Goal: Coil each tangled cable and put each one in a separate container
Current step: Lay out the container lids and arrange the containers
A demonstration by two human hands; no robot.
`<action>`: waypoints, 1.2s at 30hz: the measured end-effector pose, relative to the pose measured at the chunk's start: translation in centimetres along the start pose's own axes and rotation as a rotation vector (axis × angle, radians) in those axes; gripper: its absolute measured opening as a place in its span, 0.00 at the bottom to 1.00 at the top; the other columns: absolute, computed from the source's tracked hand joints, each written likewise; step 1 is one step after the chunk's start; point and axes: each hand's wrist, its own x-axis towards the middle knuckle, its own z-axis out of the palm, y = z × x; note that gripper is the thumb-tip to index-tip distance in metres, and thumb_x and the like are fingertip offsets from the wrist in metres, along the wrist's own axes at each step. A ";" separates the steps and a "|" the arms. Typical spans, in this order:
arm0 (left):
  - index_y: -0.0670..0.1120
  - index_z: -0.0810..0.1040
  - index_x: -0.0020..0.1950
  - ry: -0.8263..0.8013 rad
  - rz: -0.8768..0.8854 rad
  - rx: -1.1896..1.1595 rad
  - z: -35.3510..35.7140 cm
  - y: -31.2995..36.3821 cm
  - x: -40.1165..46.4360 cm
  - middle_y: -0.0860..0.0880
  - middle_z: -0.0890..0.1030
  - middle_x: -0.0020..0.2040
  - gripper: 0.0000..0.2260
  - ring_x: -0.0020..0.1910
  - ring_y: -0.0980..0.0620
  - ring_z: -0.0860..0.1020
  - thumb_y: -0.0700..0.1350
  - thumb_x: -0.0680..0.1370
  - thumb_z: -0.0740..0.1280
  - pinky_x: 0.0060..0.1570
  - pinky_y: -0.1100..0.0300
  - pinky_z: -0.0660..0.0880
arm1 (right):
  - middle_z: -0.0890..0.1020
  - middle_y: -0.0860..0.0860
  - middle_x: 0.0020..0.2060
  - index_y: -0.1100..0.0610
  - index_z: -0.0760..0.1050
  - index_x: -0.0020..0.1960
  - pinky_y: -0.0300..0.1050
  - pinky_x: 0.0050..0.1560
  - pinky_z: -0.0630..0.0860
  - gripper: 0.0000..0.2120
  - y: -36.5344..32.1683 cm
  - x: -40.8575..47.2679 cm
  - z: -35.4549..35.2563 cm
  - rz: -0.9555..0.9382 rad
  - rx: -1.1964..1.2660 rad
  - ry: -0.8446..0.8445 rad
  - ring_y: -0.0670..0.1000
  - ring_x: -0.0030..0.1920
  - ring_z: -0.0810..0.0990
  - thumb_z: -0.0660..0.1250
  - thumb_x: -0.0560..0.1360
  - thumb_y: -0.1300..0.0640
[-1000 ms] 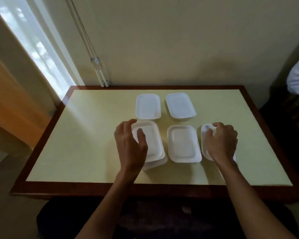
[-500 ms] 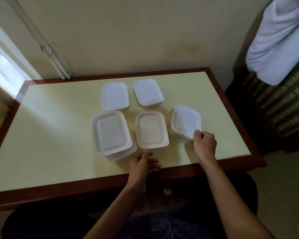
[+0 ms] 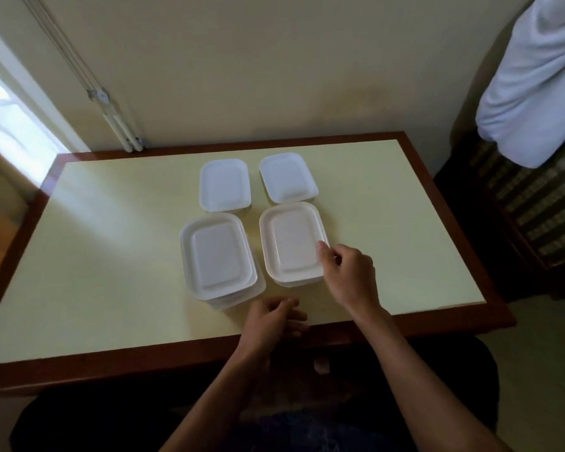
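Four groups of white lidded plastic containers stand mid-table: back left container (image 3: 224,185), back right container (image 3: 287,177), a front left stack (image 3: 216,254) and a front right stack (image 3: 291,243) with another rim showing beneath it. My right hand (image 3: 348,272) pinches the right rim of the front right stack, thumb on top. My left hand (image 3: 274,318) rests near the table's front edge, fingers loosely curled, holding nothing. No cable is visible.
The cream table (image 3: 111,256) has a dark wooden border and stands against the wall. A white cloth (image 3: 535,76) hangs at the upper right over a striped piece of furniture (image 3: 535,207). Blind wands (image 3: 124,132) hang by the window at left.
The container my right hand held at the far right now sits on the front middle one. My left hand has left the front left stack and lies by the table edge. The view has shifted.
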 end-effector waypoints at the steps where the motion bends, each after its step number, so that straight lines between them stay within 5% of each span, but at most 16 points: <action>1: 0.37 0.78 0.56 -0.032 0.015 0.072 -0.5 0.4 -0.5 0.41 0.84 0.43 0.10 0.38 0.47 0.84 0.42 0.82 0.62 0.39 0.57 0.80 | 0.71 0.48 0.24 0.52 0.62 0.28 0.49 0.35 0.68 0.24 -0.3 0.3 -0.3 0.025 -0.025 0.022 0.54 0.30 0.72 0.60 0.80 0.42; 5: 0.38 0.80 0.53 -0.095 0.181 0.179 -2.6 4.3 -2.9 0.41 0.85 0.42 0.09 0.37 0.47 0.83 0.41 0.81 0.63 0.39 0.57 0.80 | 0.69 0.49 0.24 0.56 0.61 0.29 0.48 0.33 0.62 0.26 -1.2 3.2 -1.4 0.088 -0.009 0.129 0.53 0.29 0.69 0.59 0.80 0.42; 11: 0.39 0.81 0.52 0.110 0.440 0.114 -7.8 12.6 -0.6 0.42 0.84 0.42 0.08 0.38 0.46 0.83 0.41 0.81 0.63 0.40 0.57 0.80 | 0.70 0.51 0.26 0.57 0.64 0.30 0.47 0.33 0.64 0.22 -3.2 10.6 0.3 0.095 -0.029 0.062 0.56 0.31 0.70 0.60 0.78 0.46; 14: 0.39 0.82 0.51 0.265 0.477 0.180 -10.3 15.3 3.3 0.43 0.84 0.41 0.08 0.37 0.49 0.82 0.40 0.80 0.64 0.38 0.59 0.78 | 0.79 0.56 0.41 0.59 0.76 0.47 0.46 0.41 0.69 0.17 -4.3 14.0 1.4 0.160 -0.110 0.007 0.60 0.44 0.78 0.60 0.79 0.45; 17: 0.38 0.82 0.42 0.432 0.461 0.310 -12.9 16.2 8.1 0.45 0.81 0.35 0.09 0.33 0.50 0.76 0.42 0.74 0.66 0.35 0.57 0.72 | 0.80 0.58 0.52 0.60 0.75 0.58 0.48 0.47 0.73 0.21 -4.4 16.6 2.5 0.230 -0.203 -0.088 0.62 0.52 0.79 0.59 0.78 0.43; 20: 0.40 0.79 0.36 0.485 0.320 0.437 -14.8 15.8 11.9 0.45 0.76 0.31 0.07 0.32 0.48 0.73 0.43 0.70 0.66 0.35 0.55 0.71 | 0.79 0.56 0.51 0.59 0.73 0.56 0.46 0.44 0.71 0.17 -4.8 17.6 3.2 0.223 -0.291 -0.253 0.60 0.49 0.78 0.61 0.77 0.45; 24: 0.39 0.78 0.58 0.421 0.177 0.363 -15.4 14.9 14.7 0.39 0.81 0.46 0.14 0.33 0.44 0.80 0.38 0.72 0.69 0.39 0.49 0.82 | 0.80 0.57 0.44 0.62 0.71 0.47 0.48 0.41 0.76 0.05 -5.4 18.8 4.3 0.216 -0.264 -0.271 0.59 0.43 0.80 0.64 0.73 0.60; 27: 0.37 0.77 0.62 0.389 0.163 0.271 -15.1 14.6 15.7 0.37 0.81 0.46 0.16 0.33 0.44 0.82 0.32 0.74 0.67 0.36 0.54 0.82 | 0.82 0.58 0.39 0.64 0.74 0.41 0.51 0.40 0.82 0.03 -6.2 19.4 4.6 0.204 -0.165 -0.170 0.60 0.39 0.84 0.63 0.70 0.64; 31: 0.39 0.76 0.64 0.344 0.146 0.194 -15.4 14.2 16.2 0.36 0.82 0.45 0.17 0.35 0.45 0.83 0.31 0.75 0.65 0.35 0.56 0.81 | 0.81 0.56 0.37 0.64 0.75 0.40 0.51 0.36 0.83 0.06 -8.8 19.1 5.1 0.087 -0.070 -0.071 0.56 0.33 0.84 0.62 0.74 0.65; 36: 0.40 0.74 0.67 0.243 0.140 0.103 -16.2 13.5 14.9 0.39 0.82 0.51 0.16 0.45 0.41 0.84 0.36 0.78 0.65 0.39 0.55 0.82 | 0.80 0.55 0.34 0.63 0.70 0.33 0.51 0.34 0.83 0.13 -11.6 17.8 7.6 0.000 -0.014 -0.225 0.54 0.30 0.84 0.62 0.76 0.66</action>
